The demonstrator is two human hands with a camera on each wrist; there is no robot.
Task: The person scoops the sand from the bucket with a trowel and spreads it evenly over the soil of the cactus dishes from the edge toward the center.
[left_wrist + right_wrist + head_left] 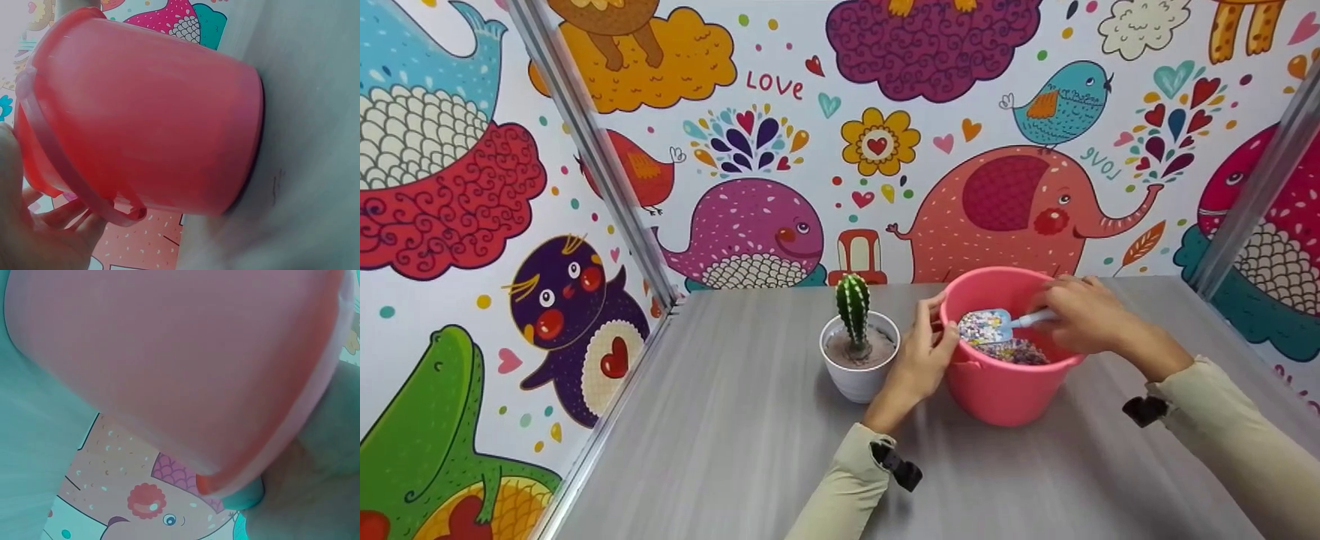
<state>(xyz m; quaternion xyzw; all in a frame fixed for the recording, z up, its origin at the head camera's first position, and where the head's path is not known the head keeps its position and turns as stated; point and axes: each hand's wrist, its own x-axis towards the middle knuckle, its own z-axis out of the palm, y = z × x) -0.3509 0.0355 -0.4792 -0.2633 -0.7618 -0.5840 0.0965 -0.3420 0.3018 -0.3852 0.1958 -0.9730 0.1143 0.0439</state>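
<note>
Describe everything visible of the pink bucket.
The pink bucket looks plastic, round, tapering to its base, with a lipped rim and a handle folded down its side. It stands upright on the grey table, holding multicoloured bits. The left grip holds it near the rim; a scoop held by the right grip reaches inside. Whether that grip touches the bucket is unclear.

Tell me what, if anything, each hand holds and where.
The right hand holds the scoop by its handle; the left hand holds the pink bucket near its rim.
</note>
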